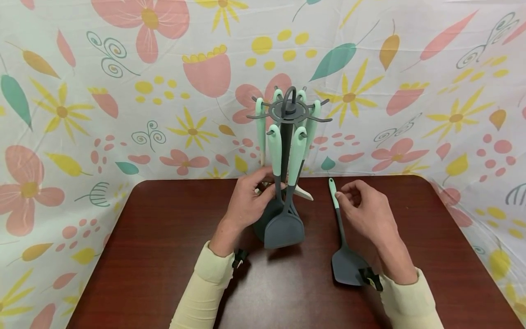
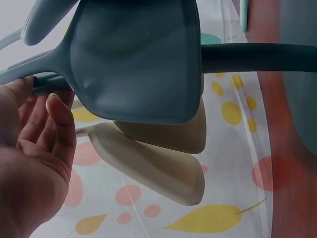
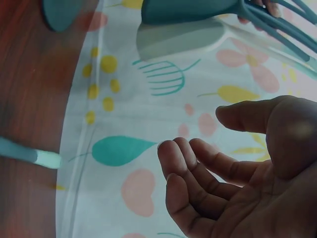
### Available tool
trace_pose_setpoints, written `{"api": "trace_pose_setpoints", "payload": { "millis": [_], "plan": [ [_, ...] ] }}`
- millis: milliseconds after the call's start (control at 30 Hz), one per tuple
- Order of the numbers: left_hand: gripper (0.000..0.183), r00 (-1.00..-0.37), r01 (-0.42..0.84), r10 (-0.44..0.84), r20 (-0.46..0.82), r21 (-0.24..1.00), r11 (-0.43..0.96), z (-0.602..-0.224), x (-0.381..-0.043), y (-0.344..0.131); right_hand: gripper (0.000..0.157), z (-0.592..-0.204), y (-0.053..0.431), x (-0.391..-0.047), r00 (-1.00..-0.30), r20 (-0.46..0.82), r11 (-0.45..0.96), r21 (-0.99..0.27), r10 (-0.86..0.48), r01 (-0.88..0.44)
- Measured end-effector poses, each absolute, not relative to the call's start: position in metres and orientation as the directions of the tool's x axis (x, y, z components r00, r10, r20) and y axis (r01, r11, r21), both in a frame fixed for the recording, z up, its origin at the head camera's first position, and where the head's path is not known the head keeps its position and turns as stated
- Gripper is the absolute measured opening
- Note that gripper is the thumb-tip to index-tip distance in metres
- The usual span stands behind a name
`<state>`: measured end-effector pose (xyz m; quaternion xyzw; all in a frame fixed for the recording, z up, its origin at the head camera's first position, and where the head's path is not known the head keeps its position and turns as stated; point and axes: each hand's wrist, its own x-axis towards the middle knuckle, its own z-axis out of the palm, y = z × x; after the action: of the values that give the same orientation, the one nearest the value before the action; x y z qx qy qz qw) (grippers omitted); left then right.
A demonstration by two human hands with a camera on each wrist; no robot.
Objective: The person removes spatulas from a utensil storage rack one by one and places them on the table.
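Observation:
A dark grey utensil stand point(image 1: 290, 112) with a hooked wheel top stands upright on the table, hung with several mint-handled utensils. At its front hangs a grey turner point(image 1: 284, 230), large in the left wrist view. My left hand point(image 1: 249, 198) reaches in behind the hanging utensils, its fingers curled round the stand's dark pole point(image 2: 52, 82), partly hidden by a handle. Another turner point(image 1: 347, 265) with a mint handle lies flat on the table at the right. Just right of its handle hovers my right hand point(image 1: 367, 208), with loosely bent fingers and nothing in them.
Pale beige utensil heads point(image 2: 148, 163) hang on the stand's far side. The brown wooden table point(image 1: 164, 256) ends at a back edge close behind the stand. A flower-patterned cloth point(image 1: 123, 100) hangs behind it.

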<state>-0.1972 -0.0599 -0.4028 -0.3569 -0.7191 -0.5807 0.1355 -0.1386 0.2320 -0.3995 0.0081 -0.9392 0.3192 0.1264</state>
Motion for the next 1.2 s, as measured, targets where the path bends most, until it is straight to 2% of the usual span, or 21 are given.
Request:
{"api": "trace_pose_setpoints", "payload": {
  "millis": [433,633,1200],
  "plan": [
    [0.019,-0.704,0.678,0.348,0.620,0.732,0.068,-0.403,-0.197,-0.061,0.019,-0.384,0.208,-0.130,-0.940,0.337,0.735,-0.650,0.051,-0.193],
    [0.018,-0.706,0.675,0.358,0.611,0.734,0.078,-0.402,-0.198,-0.061,0.015,-0.379,0.197,-0.127,-0.904,0.427,0.715,-0.643,0.034,-0.276],
    [0.020,-0.701,0.684,0.356,0.618,0.724,0.090,-0.401,-0.197,-0.060,0.018,-0.365,0.166,-0.113,-0.849,0.527,0.651,-0.634,-0.032,-0.418]
  ]
}}
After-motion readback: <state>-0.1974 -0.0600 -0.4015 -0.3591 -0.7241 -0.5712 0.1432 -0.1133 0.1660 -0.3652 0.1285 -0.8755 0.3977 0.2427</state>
